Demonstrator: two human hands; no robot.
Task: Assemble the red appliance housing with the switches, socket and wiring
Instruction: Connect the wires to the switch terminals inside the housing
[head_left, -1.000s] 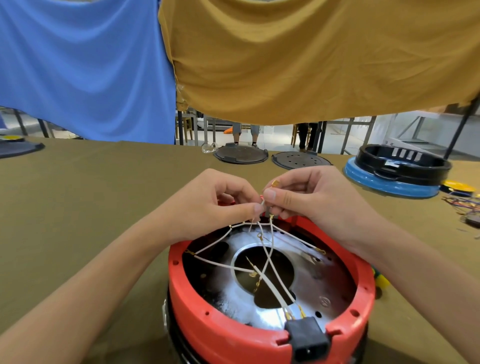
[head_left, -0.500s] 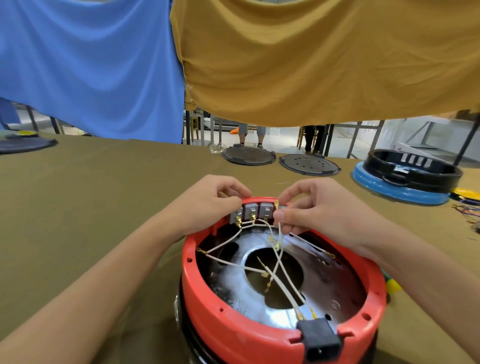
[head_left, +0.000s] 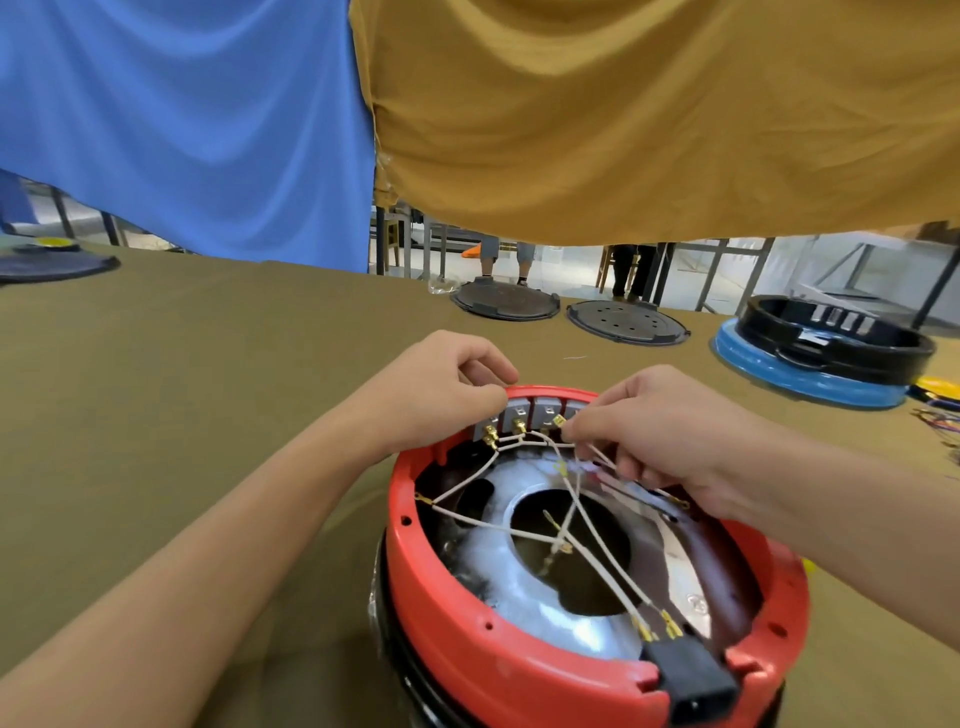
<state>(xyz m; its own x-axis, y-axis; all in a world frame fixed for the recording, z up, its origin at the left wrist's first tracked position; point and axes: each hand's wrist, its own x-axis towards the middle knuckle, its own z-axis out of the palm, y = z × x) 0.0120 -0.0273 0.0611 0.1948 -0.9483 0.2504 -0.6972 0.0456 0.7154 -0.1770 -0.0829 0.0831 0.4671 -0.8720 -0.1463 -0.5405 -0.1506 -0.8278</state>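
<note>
The round red housing (head_left: 441, 587) stands open side up on the table in front of me, a shiny metal plate inside it. Grey switches (head_left: 524, 415) sit in a row at its far rim, and a black socket (head_left: 696, 680) is set in its near rim. White wires (head_left: 587, 540) with brass terminals cross the inside. My left hand (head_left: 441, 395) has curled fingers at the left end of the switch row. My right hand (head_left: 654, 436) pinches a white wire with a brass terminal close to the right switch.
Two dark round plates (head_left: 506, 304) (head_left: 626, 322) lie at the table's far edge. A black and blue housing (head_left: 815, 353) stands at the far right, with loose coloured wires (head_left: 940, 421) beside it. Blue and mustard cloths hang behind. A dark disc (head_left: 57, 265) lies far left.
The hands came apart from a joint pinch above the housing and dropped to the far rim. The grey switches came into view there. The right hand now holds a wire beside them.
</note>
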